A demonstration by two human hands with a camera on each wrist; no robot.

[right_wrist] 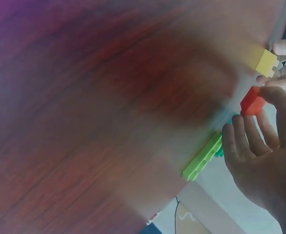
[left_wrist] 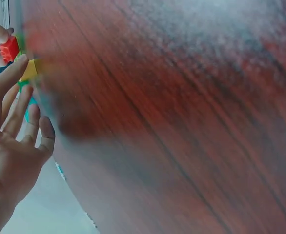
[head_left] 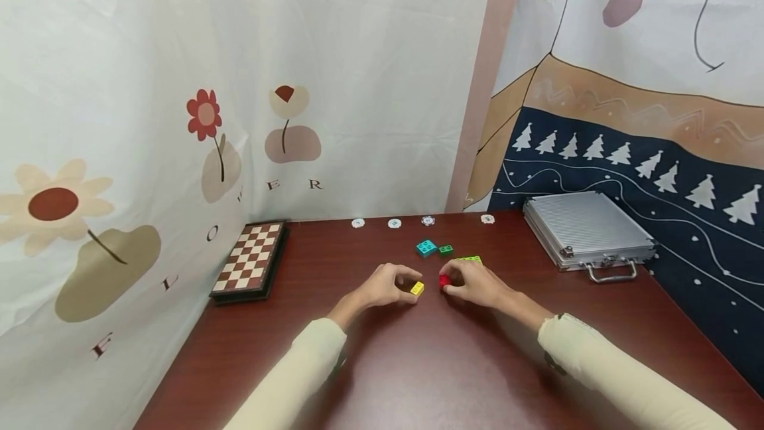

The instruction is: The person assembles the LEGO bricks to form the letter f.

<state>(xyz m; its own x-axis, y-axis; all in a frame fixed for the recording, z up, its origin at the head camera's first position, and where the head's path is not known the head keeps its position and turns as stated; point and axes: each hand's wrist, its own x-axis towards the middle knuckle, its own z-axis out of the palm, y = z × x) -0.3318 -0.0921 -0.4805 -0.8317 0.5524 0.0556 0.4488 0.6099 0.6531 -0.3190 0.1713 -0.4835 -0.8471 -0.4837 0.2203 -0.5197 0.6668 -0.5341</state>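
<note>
My left hand (head_left: 384,285) pinches a small yellow toy brick (head_left: 417,288) between thumb and fingertips; in the left wrist view the yellow brick (left_wrist: 30,71) shows between them. Across a narrow gap, my right hand (head_left: 477,283) grips a red toy brick (head_left: 444,281). The right wrist view has this red brick (right_wrist: 253,101) between thumb and fingers, studs turned away from the table. Behind the right hand lies a lime green brick (head_left: 471,259), partly hidden by it. A turquoise brick (head_left: 426,248) and a small dark green brick (head_left: 445,249) lie just beyond both hands.
A chessboard box (head_left: 251,261) lies at the table's left edge, and a silver metal case (head_left: 587,227) at the back right. Several poker chips (head_left: 394,223) line the far edge of the brown table (head_left: 412,377). Printed cloth (head_left: 370,85) hangs behind.
</note>
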